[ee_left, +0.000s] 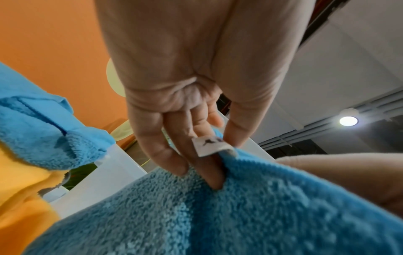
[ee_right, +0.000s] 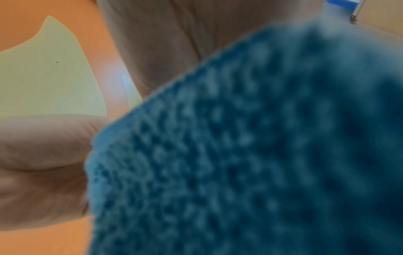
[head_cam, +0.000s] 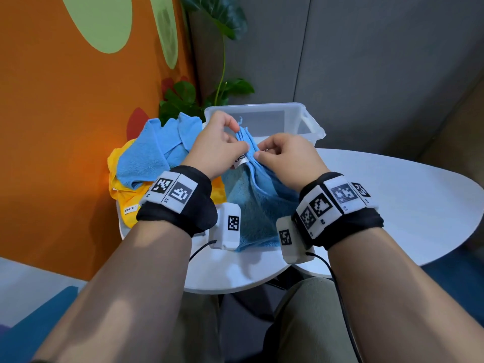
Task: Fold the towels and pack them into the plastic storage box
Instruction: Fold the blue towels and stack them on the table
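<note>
A blue towel [head_cam: 258, 205] hangs bunched from both hands above the white table, its lower edge resting near the table's front. My left hand [head_cam: 222, 145] pinches the gathered top edge beside a small white label [head_cam: 241, 161]; the left wrist view shows its fingers [ee_left: 202, 165] curled into the blue towel [ee_left: 250, 212] by the label [ee_left: 210, 145]. My right hand [head_cam: 284, 157] pinches the same edge from the right. In the right wrist view the blue towel [ee_right: 250, 146] fills the frame, blurred. The clear plastic storage box [head_cam: 311, 121] stands just behind the hands, seemingly with nothing inside.
A second blue towel [head_cam: 154, 153] lies crumpled on a yellow towel [head_cam: 125, 203] at the table's left. The white round table [head_cam: 392, 195] stretches to the right. Green plant leaves [head_cam: 183, 100] and an orange wall [head_cam: 65, 127] stand behind and left.
</note>
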The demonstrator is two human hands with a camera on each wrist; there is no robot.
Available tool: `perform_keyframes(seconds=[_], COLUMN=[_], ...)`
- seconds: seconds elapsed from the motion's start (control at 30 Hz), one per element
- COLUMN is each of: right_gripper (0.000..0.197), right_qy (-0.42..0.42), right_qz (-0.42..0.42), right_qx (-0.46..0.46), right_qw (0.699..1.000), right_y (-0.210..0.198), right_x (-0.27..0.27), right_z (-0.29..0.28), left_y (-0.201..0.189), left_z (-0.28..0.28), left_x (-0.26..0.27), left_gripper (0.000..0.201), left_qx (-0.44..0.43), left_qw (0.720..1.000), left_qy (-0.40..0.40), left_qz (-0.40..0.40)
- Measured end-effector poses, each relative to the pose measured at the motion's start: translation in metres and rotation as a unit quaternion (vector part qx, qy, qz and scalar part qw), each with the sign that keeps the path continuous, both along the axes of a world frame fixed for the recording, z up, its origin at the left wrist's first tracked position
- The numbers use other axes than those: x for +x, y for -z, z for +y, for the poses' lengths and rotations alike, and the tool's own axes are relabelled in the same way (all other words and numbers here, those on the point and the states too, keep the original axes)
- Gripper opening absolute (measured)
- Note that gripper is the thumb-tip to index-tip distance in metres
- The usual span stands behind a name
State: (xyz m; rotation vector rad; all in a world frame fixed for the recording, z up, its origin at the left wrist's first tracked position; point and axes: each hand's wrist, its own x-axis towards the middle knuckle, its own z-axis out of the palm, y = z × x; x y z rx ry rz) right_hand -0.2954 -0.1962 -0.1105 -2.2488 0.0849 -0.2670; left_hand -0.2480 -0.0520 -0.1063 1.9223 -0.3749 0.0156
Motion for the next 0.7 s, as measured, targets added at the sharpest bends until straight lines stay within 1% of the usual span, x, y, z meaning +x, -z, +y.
perform_keyframes(seconds=[0.03, 0.13, 0.23, 0.3, 0.37, 0.43, 0.5, 0.57, 0.63, 0.7], right_gripper=[0.003, 0.01, 0.007, 0.008, 0.006, 0.003, 0.006, 0.009, 0.021, 0.03], right_qy=[0.004, 0.026, 0.045, 0.03, 0.006, -0.009, -0.014, -0.025, -0.04, -0.043], right_qz=[0.002, -0.006, -0.039, -0.052, -0.052, -0.05, -0.049, -0.041, -0.033, -0.024], right_qx=[0.001, -0.013, -0.011, -0.009, -0.018, -0.028, -0.034, -0.021, -0.026, -0.069], right_qw=[1.0, 1.0, 0.998, 0.998, 0.998, 0.998, 0.998, 0.999, 0.998, 0.996], right_y=[0.0, 0.0, -0.004, -0.006, -0.006, -0.005, -0.003, -0.003, -0.004, -0.003], right_x=[0.0, 0.0, -0.002, -0.003, -0.004, -0.003, -0.002, -0.003, -0.004, -0.004], right_z=[-0.001, -0.004, -0.006, -0.005, -0.001, 0.003, 0.003, 0.001, 0.001, 0.002], left_y=[0.0, 0.001, 0.0, -0.002, -0.004, -0.005, -0.006, -0.007, -0.009, -0.011], left_z=[-0.001, -0.001, 0.002, 0.001, -0.002, -0.006, -0.007, -0.006, -0.006, -0.007], left_x=[0.0, 0.002, 0.005, 0.005, 0.004, 0.003, 0.001, 0.0, -0.001, -0.003], left_gripper=[0.029, 0.025, 0.019, 0.02, 0.024, 0.027, 0.027, 0.026, 0.026, 0.029], left_qx=[0.007, 0.049, 0.103, 0.119, 0.129, 0.124, 0.112, 0.097, 0.073, 0.044], left_qw=[1.0, 0.997, 0.989, 0.986, 0.985, 0.988, 0.991, 0.993, 0.996, 0.999], left_qy=[-0.007, -0.032, -0.067, -0.078, -0.066, -0.05, -0.041, -0.037, -0.028, -0.009], left_qz=[-0.01, -0.052, -0.085, -0.093, -0.092, -0.078, -0.063, -0.051, -0.034, -0.016])
